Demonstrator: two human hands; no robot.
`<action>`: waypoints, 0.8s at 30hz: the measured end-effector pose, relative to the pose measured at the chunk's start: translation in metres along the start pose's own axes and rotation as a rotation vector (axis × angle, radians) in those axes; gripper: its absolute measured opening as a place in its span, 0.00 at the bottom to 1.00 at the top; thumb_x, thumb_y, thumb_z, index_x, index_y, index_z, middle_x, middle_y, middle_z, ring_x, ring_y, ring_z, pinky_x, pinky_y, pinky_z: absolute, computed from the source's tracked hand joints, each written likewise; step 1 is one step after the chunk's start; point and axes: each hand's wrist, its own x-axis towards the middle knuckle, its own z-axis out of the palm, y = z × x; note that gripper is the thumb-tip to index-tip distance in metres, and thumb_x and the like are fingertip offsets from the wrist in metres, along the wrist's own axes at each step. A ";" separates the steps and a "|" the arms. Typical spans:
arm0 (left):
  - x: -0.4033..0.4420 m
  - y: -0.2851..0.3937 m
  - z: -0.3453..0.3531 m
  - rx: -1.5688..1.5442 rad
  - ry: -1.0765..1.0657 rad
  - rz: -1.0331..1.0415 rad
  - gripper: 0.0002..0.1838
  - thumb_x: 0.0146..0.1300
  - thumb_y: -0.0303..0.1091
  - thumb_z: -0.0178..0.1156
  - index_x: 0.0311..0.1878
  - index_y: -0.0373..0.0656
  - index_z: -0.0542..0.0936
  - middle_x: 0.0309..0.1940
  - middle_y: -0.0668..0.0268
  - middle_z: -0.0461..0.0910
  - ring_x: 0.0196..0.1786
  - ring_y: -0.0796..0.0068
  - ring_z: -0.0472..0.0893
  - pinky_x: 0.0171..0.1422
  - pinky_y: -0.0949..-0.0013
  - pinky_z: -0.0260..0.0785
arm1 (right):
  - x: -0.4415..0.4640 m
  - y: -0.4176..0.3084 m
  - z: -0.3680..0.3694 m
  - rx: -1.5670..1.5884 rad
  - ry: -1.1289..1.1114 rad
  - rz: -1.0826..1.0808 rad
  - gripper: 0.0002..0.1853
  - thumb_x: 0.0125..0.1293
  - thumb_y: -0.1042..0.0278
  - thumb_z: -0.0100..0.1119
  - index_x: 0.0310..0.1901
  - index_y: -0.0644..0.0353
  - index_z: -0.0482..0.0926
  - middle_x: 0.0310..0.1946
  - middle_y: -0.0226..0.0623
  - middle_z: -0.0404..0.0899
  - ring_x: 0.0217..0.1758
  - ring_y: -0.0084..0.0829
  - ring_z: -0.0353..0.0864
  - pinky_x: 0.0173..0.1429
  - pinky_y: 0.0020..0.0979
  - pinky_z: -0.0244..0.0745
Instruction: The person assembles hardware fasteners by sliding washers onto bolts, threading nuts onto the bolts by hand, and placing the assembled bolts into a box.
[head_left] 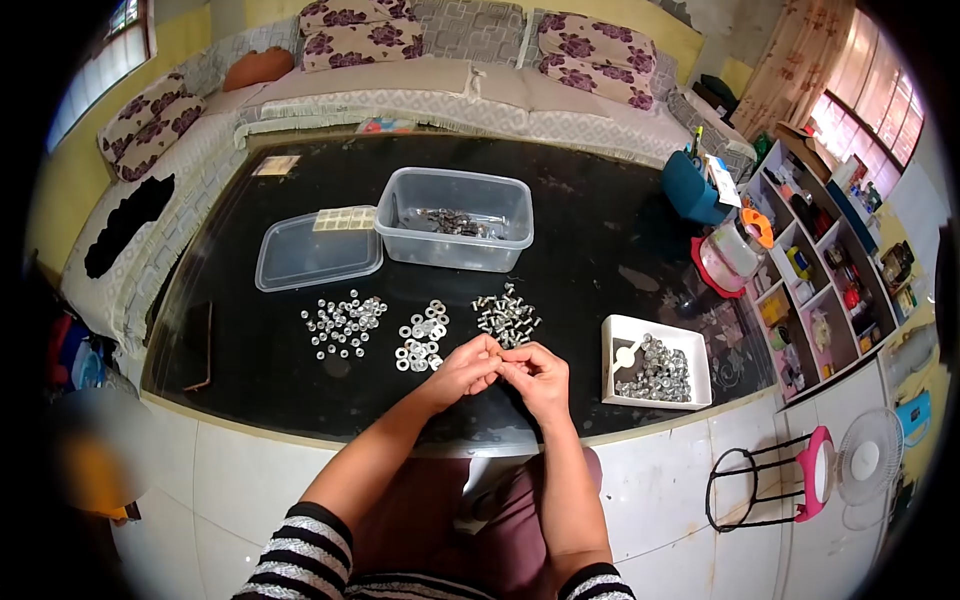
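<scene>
My left hand (468,372) and my right hand (537,380) meet at the fingertips above the near part of the black table (590,270). Both are closed in a pinch, and whatever is between the fingers is too small and hidden to name. Just beyond them lies a pile of short metal bolts (507,316). Flat washers (422,335) are spread to the left of my left hand. Further left sits a group of small metal nuts (343,324). To the right of my right hand, a white box (609,350) holds many metal fasteners (660,372).
A clear plastic container (455,255) with small dark metal pieces stands mid-table, its lid (318,262) beside it. A phone (198,345) lies at the left edge. A blue holder (693,190) and a jar with an orange top (735,250) stand at the right.
</scene>
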 end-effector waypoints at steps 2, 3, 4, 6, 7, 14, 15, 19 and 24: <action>0.002 -0.005 -0.004 0.013 -0.005 0.005 0.09 0.63 0.39 0.46 0.31 0.45 0.67 0.17 0.75 0.61 0.19 0.88 0.59 0.21 0.84 0.48 | 0.000 0.001 0.000 -0.046 -0.006 -0.032 0.05 0.46 0.78 0.63 0.28 0.64 0.78 0.22 0.27 0.73 0.22 0.13 0.66 0.28 0.16 0.64; 0.003 -0.009 -0.006 0.022 -0.008 0.012 0.10 0.63 0.41 0.45 0.31 0.45 0.67 0.16 0.75 0.61 0.18 0.88 0.58 0.19 0.84 0.46 | 0.000 0.000 0.000 -0.044 -0.007 -0.031 0.05 0.46 0.78 0.63 0.28 0.64 0.78 0.22 0.27 0.73 0.22 0.13 0.66 0.28 0.16 0.64; 0.004 -0.012 -0.007 0.030 -0.013 0.018 0.11 0.63 0.42 0.45 0.31 0.45 0.66 0.16 0.75 0.62 0.16 0.88 0.57 0.18 0.83 0.45 | 0.000 -0.001 0.001 -0.045 -0.007 -0.023 0.05 0.46 0.78 0.63 0.28 0.64 0.78 0.22 0.27 0.73 0.22 0.13 0.66 0.28 0.16 0.64; 0.004 -0.014 -0.007 0.043 0.054 -0.059 0.12 0.64 0.43 0.44 0.31 0.45 0.67 0.16 0.75 0.62 0.17 0.89 0.58 0.18 0.83 0.46 | -0.001 -0.001 0.001 -0.047 -0.004 -0.014 0.05 0.46 0.78 0.63 0.28 0.64 0.78 0.22 0.27 0.73 0.22 0.13 0.67 0.28 0.16 0.64; 0.004 -0.014 -0.007 0.055 0.121 -0.133 0.13 0.64 0.43 0.43 0.32 0.45 0.68 0.17 0.75 0.63 0.18 0.89 0.60 0.18 0.84 0.48 | -0.001 0.000 0.002 -0.035 -0.007 -0.026 0.05 0.46 0.79 0.63 0.28 0.64 0.78 0.22 0.27 0.73 0.22 0.13 0.67 0.28 0.16 0.64; 0.004 -0.009 0.000 0.059 0.072 0.048 0.15 0.65 0.45 0.41 0.27 0.46 0.66 0.16 0.76 0.63 0.15 0.89 0.58 0.18 0.84 0.48 | -0.003 0.002 0.002 -0.019 0.023 -0.045 0.05 0.46 0.79 0.63 0.27 0.64 0.78 0.22 0.28 0.74 0.23 0.14 0.68 0.28 0.16 0.65; 0.004 -0.011 -0.001 0.058 0.076 0.050 0.15 0.65 0.45 0.41 0.27 0.46 0.66 0.16 0.76 0.63 0.15 0.89 0.58 0.18 0.84 0.48 | -0.003 0.003 0.002 -0.019 0.019 -0.045 0.05 0.46 0.79 0.63 0.27 0.64 0.78 0.22 0.28 0.74 0.23 0.14 0.68 0.28 0.16 0.65; 0.005 -0.018 -0.007 0.102 0.116 -0.025 0.15 0.65 0.43 0.41 0.27 0.45 0.67 0.16 0.75 0.63 0.16 0.88 0.60 0.18 0.83 0.50 | -0.004 0.002 0.006 -0.022 0.014 -0.032 0.05 0.46 0.79 0.63 0.27 0.64 0.78 0.22 0.28 0.74 0.23 0.14 0.68 0.29 0.16 0.65; 0.001 -0.004 0.000 0.030 0.068 -0.003 0.13 0.63 0.42 0.45 0.29 0.44 0.67 0.16 0.74 0.64 0.17 0.88 0.61 0.19 0.82 0.51 | -0.006 0.006 0.004 0.019 0.049 -0.035 0.06 0.46 0.79 0.63 0.28 0.63 0.78 0.22 0.28 0.74 0.23 0.15 0.69 0.29 0.17 0.65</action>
